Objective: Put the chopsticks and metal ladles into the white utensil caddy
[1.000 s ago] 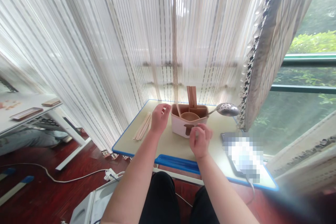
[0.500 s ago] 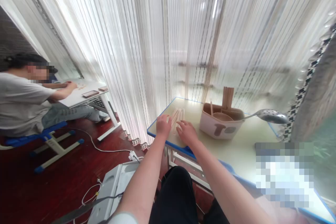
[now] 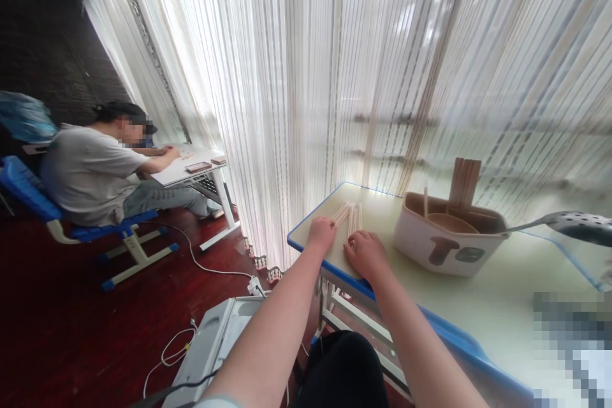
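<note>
Caddy [image 3: 444,245], front wall: brown T-shaped mark, grey rounded mark beside it, too blurred to read. Pale wooden sticks [image 3: 354,220] lie in two spread groups near the left edge of the tabletop [image 3: 507,312]. Left hand [image 3: 322,234] at near end of left group, right hand [image 3: 367,255] at near end of right; fingers curled, whether clamped cannot be told.

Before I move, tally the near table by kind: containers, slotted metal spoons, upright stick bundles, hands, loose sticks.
Container: 1
Slotted metal spoon: 1
Upright stick bundle: 1
Hands: 2, left hand and right hand
Total: 5
Loose sticks excluded: too tightly grouped to count.
</note>
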Demonstrator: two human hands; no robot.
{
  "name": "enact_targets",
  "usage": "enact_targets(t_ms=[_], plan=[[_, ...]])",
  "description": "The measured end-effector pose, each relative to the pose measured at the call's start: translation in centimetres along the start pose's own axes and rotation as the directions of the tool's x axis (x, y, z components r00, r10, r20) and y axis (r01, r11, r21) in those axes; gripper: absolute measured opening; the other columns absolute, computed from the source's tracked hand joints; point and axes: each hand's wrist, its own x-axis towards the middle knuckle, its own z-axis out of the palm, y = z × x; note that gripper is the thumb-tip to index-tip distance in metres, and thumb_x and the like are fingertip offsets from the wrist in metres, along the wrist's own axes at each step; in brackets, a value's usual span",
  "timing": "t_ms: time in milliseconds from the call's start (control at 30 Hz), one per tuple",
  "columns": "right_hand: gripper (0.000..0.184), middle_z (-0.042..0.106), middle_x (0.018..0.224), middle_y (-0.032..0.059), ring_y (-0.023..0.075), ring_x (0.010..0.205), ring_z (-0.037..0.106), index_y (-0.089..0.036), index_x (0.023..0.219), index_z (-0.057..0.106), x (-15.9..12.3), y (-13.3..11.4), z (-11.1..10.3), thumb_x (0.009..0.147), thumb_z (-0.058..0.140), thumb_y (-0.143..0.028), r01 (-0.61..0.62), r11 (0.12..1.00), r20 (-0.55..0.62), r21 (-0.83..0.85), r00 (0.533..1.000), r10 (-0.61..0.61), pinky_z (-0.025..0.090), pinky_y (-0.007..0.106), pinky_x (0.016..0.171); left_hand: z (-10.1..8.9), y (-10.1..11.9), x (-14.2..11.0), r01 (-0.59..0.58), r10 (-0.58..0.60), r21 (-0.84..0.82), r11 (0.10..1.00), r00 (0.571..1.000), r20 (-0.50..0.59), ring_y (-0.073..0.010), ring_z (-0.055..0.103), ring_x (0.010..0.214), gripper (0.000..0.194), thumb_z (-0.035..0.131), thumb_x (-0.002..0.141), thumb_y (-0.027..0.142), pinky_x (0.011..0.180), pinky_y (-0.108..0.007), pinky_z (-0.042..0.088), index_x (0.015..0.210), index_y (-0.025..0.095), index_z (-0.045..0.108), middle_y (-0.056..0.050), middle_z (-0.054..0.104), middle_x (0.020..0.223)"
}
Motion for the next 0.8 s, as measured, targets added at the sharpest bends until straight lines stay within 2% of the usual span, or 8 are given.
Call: enact_targets(t_ms=[67, 200, 333, 533, 700, 800], plan=[[0.029, 0.061, 0.103, 0.0089, 0.0226, 0.1, 0.046, -0.017, 0.094, 0.063, -0.2, -0.1, 0.0, 0.081, 0.046, -0.036, -0.007, 1.0, 0.002, -0.004, 1.0, 0.007, 0.03, 0.031, 0.089, 0.1, 0.1, 0.0, 0.009, -0.008, 0.013, 1.0, 1.0, -0.008, -0.0204, 0.054, 0.096, 0.025, 0.047, 0.081, 0.023, 0.09, -0.031, 0.039, 0.092, 0.014, 0.067, -0.011, 0.064, 0.093], [0.04, 0.056, 0.118, 0.0063, 0.0237, 0.11, 0.04, -0.02, 0.116, 0.056, -0.4, -0.1, -0.3, 0.081, 0.046, -0.037, 0.051, 0.999, 0.027, 0.01, 0.998, -0.051, 0.026, 0.033, 0.093, 0.1, 0.3, -0.1, -0.008, 0.008, 0.007, 1.0, 1.0, 0.003, -0.018, 0.054, 0.098, 0.032, 0.041, 0.083, 0.015, 0.09, -0.029, 0.038, 0.105, 0.016, 0.063, -0.01, 0.062, 0.101], [0.035, 0.059, 0.114, 0.0048, 0.0243, 0.11, 0.039, -0.022, 0.107, 0.062, -0.4, -0.2, -0.3, 0.084, 0.041, -0.039, 0.042, 0.999, 0.071, -0.011, 0.997, -0.041, 0.025, 0.033, 0.093, 0.2, 0.4, -0.1, -0.009, 0.007, 0.038, 0.999, 0.999, 0.041, -0.0183, 0.056, 0.093, 0.032, 0.038, 0.084, 0.015, 0.088, -0.028, 0.04, 0.095, 0.017, 0.068, -0.01, 0.064, 0.092], [0.041, 0.058, 0.11, 0.0118, 0.0265, 0.107, 0.04, -0.015, 0.102, 0.061, -0.1, -0.4, 0.0, 0.085, 0.038, -0.044, -0.037, 0.997, 0.038, -0.073, 0.998, 0.04, 0.027, 0.035, 0.09, -0.2, 0.9, -0.2, 0.05, -0.055, 0.121, 0.991, 0.998, 0.034, -0.0192, 0.056, 0.094, 0.031, 0.038, 0.083, 0.016, 0.088, -0.028, 0.039, 0.096, 0.016, 0.067, -0.012, 0.064, 0.092], [0.039, 0.058, 0.106, 0.0129, 0.0269, 0.103, 0.041, -0.014, 0.099, 0.061, -0.1, -0.5, 0.0, 0.085, 0.038, -0.042, -0.067, 0.992, 0.024, -0.11, 0.997, 0.07, 0.028, 0.037, 0.088, -0.6, 1.1, -0.4, 0.087, -0.093, 0.165, 0.982, 0.995, 0.029, -0.02, 0.057, 0.091, 0.032, 0.037, 0.085, 0.022, 0.084, -0.029, 0.04, 0.092, 0.014, 0.067, -0.013, 0.063, 0.091], [0.038, 0.057, 0.105, 0.0141, 0.0279, 0.102, 0.041, -0.015, 0.099, 0.061, -0.2, -0.6, 0.0, 0.084, 0.04, -0.042, -0.078, 0.99, 0.028, -0.117, 0.996, 0.081, 0.028, 0.038, 0.086, -0.6, 1.1, -0.5, 0.069, -0.074, 0.158, 0.985, 0.997, 0.027, -0.0208, 0.057, 0.091, 0.033, 0.037, 0.085, 0.023, 0.084, -0.03, 0.04, 0.091, 0.014, 0.067, -0.013, 0.063, 0.09]])
